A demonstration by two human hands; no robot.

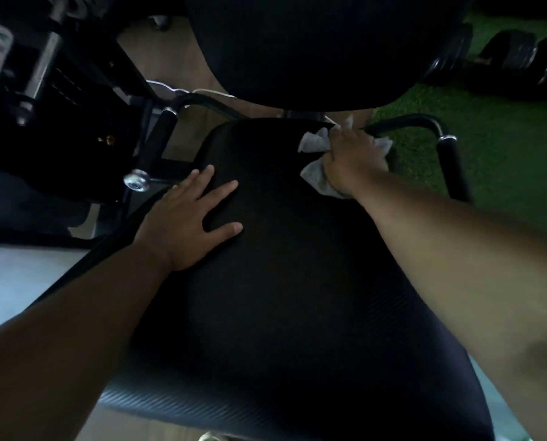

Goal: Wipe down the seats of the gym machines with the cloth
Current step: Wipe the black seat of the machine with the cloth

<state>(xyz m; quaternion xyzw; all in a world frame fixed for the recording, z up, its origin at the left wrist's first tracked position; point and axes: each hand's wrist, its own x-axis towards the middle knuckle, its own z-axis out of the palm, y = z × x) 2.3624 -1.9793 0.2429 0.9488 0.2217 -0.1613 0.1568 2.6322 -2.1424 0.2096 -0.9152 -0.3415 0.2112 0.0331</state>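
We wipe: right hand (pixel 350 160) clutches crumpled grey cloth (pixel 316 178) at far corner of black padded seat (pixel 281 281); left hand (pixel 186 218) flat beside. Next we sweep nearward.

Dim, underexposed view; black seat (pixel 265 249) nearly featureless, faint sheen on its near edge. Top-left machinery motion-blurred; wide-angle bending at edges.

Cloth (pixel 316 179) on seat's (pixel 281 281) far right corner.
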